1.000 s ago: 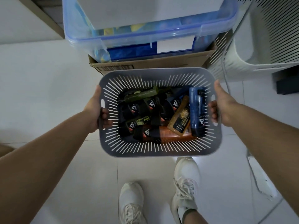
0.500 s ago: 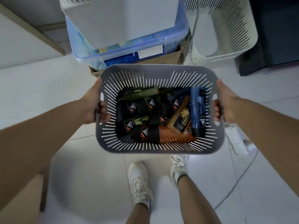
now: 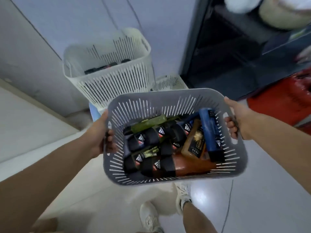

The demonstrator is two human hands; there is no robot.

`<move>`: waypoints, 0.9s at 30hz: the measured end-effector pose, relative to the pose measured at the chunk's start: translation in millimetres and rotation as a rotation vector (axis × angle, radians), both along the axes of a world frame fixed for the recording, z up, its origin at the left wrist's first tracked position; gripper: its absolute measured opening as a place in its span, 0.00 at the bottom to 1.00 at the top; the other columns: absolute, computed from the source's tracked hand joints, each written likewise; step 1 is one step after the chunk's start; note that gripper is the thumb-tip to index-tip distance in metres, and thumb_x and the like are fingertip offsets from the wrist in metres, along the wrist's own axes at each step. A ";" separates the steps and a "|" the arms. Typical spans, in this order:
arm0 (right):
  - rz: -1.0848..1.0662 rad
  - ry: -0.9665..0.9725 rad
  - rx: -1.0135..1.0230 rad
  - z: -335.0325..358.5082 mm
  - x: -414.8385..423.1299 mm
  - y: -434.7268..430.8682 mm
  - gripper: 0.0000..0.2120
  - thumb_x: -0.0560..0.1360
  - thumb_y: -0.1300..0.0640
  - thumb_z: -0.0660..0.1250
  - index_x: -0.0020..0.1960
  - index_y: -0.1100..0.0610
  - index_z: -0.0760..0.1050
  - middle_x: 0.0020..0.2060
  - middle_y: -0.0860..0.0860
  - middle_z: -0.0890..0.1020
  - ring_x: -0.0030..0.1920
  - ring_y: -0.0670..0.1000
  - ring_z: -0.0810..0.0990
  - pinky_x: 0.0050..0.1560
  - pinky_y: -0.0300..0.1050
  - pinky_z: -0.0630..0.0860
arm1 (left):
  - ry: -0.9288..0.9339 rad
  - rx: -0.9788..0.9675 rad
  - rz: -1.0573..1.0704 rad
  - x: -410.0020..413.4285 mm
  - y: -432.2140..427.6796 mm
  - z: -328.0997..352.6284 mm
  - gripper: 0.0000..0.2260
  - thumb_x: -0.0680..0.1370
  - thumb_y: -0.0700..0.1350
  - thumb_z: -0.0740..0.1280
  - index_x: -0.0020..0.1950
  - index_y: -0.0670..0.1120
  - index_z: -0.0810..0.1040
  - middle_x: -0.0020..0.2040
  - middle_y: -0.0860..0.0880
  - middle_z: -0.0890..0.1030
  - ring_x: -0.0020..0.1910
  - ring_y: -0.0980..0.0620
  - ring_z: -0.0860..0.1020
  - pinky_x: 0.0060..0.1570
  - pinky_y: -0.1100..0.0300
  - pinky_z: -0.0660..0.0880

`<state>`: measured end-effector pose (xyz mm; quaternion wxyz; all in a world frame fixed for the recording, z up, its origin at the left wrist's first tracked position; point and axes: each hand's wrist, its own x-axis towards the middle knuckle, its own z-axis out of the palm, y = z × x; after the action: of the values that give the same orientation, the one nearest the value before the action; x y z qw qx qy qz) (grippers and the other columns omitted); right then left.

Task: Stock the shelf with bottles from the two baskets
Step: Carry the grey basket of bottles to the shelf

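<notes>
Grey plastic basket, loaded with bottles and probably heavy, is held above the floor, with left hand and right hand gripping its stiff handled ends.

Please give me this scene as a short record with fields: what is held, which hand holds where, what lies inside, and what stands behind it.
held: grey basket, above the floor
left hand: grips the left handle
right hand: grips the right handle
contents: black bottles, blue bottle, green bottle, amber bottle, all lying down
behind: white basket, dark items inside, too blurred to name
far right: dark shelf, blurred
</notes>
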<state>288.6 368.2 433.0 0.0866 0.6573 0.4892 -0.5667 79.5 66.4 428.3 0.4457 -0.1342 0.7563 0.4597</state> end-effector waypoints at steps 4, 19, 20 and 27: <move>-0.080 0.110 0.030 80.8 47.0 1.8 0.31 0.70 0.26 0.57 0.29 0.54 0.62 0.19 0.49 0.63 0.19 0.48 0.58 0.17 0.34 0.58 | 0.064 0.099 -0.073 14.5 19.2 91.2 0.30 0.75 0.72 0.54 0.29 0.46 0.61 0.22 0.47 0.62 0.18 0.49 0.64 0.26 0.59 0.66; -0.254 0.294 0.080 279.5 203.4 73.4 0.31 0.76 0.31 0.55 0.26 0.54 0.64 0.20 0.49 0.66 0.17 0.47 0.62 0.20 0.33 0.62 | 0.100 0.299 -0.222 93.0 166.0 290.9 0.31 0.75 0.71 0.55 0.27 0.46 0.61 0.17 0.48 0.61 0.14 0.50 0.64 0.18 0.63 0.71; -0.252 0.294 0.089 285.2 211.5 83.4 0.31 0.76 0.31 0.54 0.27 0.54 0.63 0.19 0.49 0.65 0.17 0.47 0.62 0.21 0.33 0.62 | 0.099 0.292 -0.239 99.1 179.6 295.4 0.31 0.75 0.71 0.56 0.26 0.46 0.61 0.17 0.48 0.61 0.14 0.50 0.64 0.18 0.62 0.72; -0.331 0.238 0.157 303.7 276.0 156.5 0.32 0.77 0.32 0.52 0.26 0.55 0.63 0.20 0.49 0.65 0.18 0.48 0.62 0.21 0.35 0.61 | 0.090 0.284 -0.461 149.1 297.2 313.7 0.28 0.74 0.67 0.62 0.25 0.48 0.61 0.18 0.50 0.60 0.13 0.52 0.65 0.20 0.57 0.77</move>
<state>564.6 524.7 736.7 -0.1176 0.6619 0.4240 -0.6068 228.6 363.6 741.9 0.5189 0.1257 0.7140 0.4530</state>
